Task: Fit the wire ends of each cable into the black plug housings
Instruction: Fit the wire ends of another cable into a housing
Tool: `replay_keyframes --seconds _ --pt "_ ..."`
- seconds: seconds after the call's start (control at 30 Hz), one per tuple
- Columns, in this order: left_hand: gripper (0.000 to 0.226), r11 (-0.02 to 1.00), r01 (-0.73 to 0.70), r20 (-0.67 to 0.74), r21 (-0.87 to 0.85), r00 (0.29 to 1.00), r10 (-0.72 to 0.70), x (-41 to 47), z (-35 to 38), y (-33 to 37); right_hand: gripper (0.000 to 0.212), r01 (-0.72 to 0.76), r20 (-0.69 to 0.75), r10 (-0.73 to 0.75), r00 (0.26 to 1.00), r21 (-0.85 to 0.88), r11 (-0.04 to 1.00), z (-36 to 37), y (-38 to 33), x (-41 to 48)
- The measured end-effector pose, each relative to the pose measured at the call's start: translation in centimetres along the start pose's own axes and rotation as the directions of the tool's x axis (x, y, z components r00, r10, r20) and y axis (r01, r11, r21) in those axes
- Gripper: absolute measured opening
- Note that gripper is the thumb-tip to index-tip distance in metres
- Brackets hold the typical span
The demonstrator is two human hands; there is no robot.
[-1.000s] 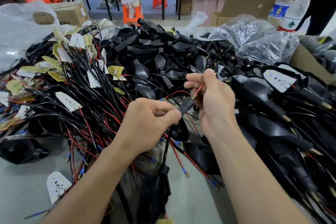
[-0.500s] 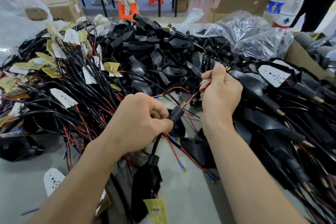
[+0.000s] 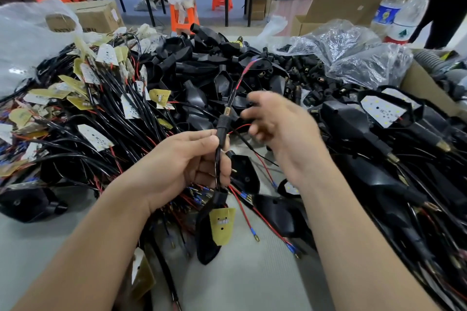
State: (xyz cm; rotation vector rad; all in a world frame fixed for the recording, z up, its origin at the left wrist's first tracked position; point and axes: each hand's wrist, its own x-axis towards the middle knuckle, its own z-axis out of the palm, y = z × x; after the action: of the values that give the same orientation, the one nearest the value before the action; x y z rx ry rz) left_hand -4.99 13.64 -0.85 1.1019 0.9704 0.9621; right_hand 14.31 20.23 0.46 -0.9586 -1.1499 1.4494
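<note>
The surface (image 3: pixel 252 275) carries a heap of cables (image 3: pixel 88 118) at the left and a pile of black plug housings (image 3: pixel 202 70) behind, probably kept there for easy reach. The left hand (image 3: pixel 182 166) grips one cable (image 3: pixel 216 169) upright, fingers curled round it just under its plug housing (image 3: pixel 222 125), apparently to steady it. The right hand (image 3: pixel 278 129) is blurred beside the wire ends (image 3: pixel 246 68), and I cannot tell whether it pinches anything.
</note>
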Motion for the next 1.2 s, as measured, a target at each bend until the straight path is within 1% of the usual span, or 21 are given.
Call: replay_keyframes --seconds 0.07,0.1,0.13,0.2,0.3,0.4,0.5,0.57,0.63,0.7,0.73,0.77,0.8,0.83,0.9,0.93,1.0,1.03,1.07,1.13,1.2 --pt "0.027 1.0 0.011 -0.008 0.0 1.0 -0.011 0.2 0.3 -0.2 0.035 0.01 0.169 0.007 0.986 -0.1 0.995 1.0 0.8 -0.7" --pt "0.029 1.0 0.015 -0.009 0.019 1.0 -0.014 0.3 0.3 -0.3 0.028 0.014 0.2 0.008 0.98 -0.107 0.994 1.4 1.0 -0.9" --pt "0.028 0.999 0.015 -0.005 0.033 1.0 -0.015 0.3 0.4 -0.3 0.024 0.017 0.2 0.003 0.98 -0.102 0.995 1.7 1.0 -1.1" --pt "0.029 0.999 0.008 0.025 0.047 1.0 -0.009 0.2 0.4 -0.4 0.026 0.008 0.167 0.003 0.986 -0.069 0.998 1.9 0.9 -1.2" --pt "0.02 0.997 -0.003 0.088 0.078 0.996 -0.004 0.2 0.6 -0.6 0.034 0.012 0.049 -0.015 0.999 0.042 0.999 1.6 0.6 -0.8" --pt "0.025 0.982 -0.011 0.13 0.19 0.991 -0.014 0.4 0.7 -1.0 0.034 0.086 -0.151 -0.06 0.987 0.173 0.981 0.8 0.3 -0.1" --pt "0.034 0.95 -0.011 0.113 0.313 0.993 -0.026 0.5 1.0 -1.2 0.031 0.196 -0.354 -0.082 0.932 0.298 0.934 -1.0 -0.3 0.7" --pt "0.033 0.95 0.029 0.069 0.31 0.996 -0.052 0.5 1.1 -1.4 0.031 0.188 -0.371 -0.068 0.926 0.297 0.936 -1.5 -0.5 1.1" --pt "0.03 0.975 0.078 0.052 0.208 0.994 -0.091 0.5 1.5 -1.5 0.033 0.059 -0.261 -0.001 0.965 0.215 0.975 -1.0 -0.2 0.9" --pt "0.029 0.988 0.096 0.052 0.119 0.993 -0.103 0.5 1.8 -1.4 0.029 -0.076 -0.061 0.072 0.996 -0.079 0.994 -0.2 0.4 0.4" --pt "0.028 0.992 0.096 0.043 0.083 0.994 -0.1 0.5 1.9 -1.5 0.029 -0.09 0.073 0.108 0.991 -0.217 0.972 0.2 0.8 0.0" --pt "0.028 0.994 0.091 0.025 0.053 0.995 -0.093 0.4 2.0 -1.4 0.031 -0.077 0.208 0.14 0.968 -0.283 0.956 0.4 1.2 -0.5" --pt "0.029 0.996 0.089 0.004 0.023 0.996 -0.09 0.4 2.1 -1.2 0.028 -0.066 0.308 0.154 0.939 -0.28 0.958 0.6 1.4 -0.7" --pt "0.029 0.997 0.08 -0.016 -0.009 0.997 -0.081 0.2 2.1 -1.1 0.022 -0.061 0.359 0.148 0.922 -0.242 0.968 0.6 1.4 -0.9" --pt "0.027 0.994 0.059 -0.074 -0.094 0.995 -0.066 1.0 2.2 -0.9 0.014 -0.057 0.382 0.115 0.917 -0.159 0.986 0.3 1.1 -0.9" --pt "0.027 0.988 0.073 -0.119 -0.136 0.989 -0.089 1.4 2.4 -0.9 0.013 -0.058 0.363 0.1 0.926 -0.126 0.99 0.2 0.9 -0.9" --pt "0.028 0.972 0.132 -0.227 -0.196 0.958 -0.175 2.1 2.6 -0.6 0.013 -0.043 0.245 0.061 0.968 -0.076 0.996 0.2 0.7 -0.8" --pt "0.028 0.973 0.11 -0.259 -0.202 0.952 -0.162 2.2 2.5 -0.7 0.012 -0.034 0.166 0.044 0.985 -0.06 0.998 0.1 0.7 -0.7" --pt "0.032 0.981 0.059 -0.266 -0.186 0.958 -0.108 2.1 2.1 -0.9 0.012 -0.026 0.094 0.031 0.995 -0.058 0.998 0.1 0.8 -0.5" --pt "0.052 0.998 -0.031 -0.227 -0.06 0.974 0.017 1.3 1.0 -1.1 0.014 -0.006 -0.021 0.005 1.0 -0.079 0.997 -0.1 0.9 -0.2" --pt "0.07 0.977 -0.092 -0.183 0.194 0.975 0.129 0.5 0.3 -1.0 0.016 0.008 -0.109 -0.018 0.994 -0.087 0.996 -0.3 1.0 0.1"
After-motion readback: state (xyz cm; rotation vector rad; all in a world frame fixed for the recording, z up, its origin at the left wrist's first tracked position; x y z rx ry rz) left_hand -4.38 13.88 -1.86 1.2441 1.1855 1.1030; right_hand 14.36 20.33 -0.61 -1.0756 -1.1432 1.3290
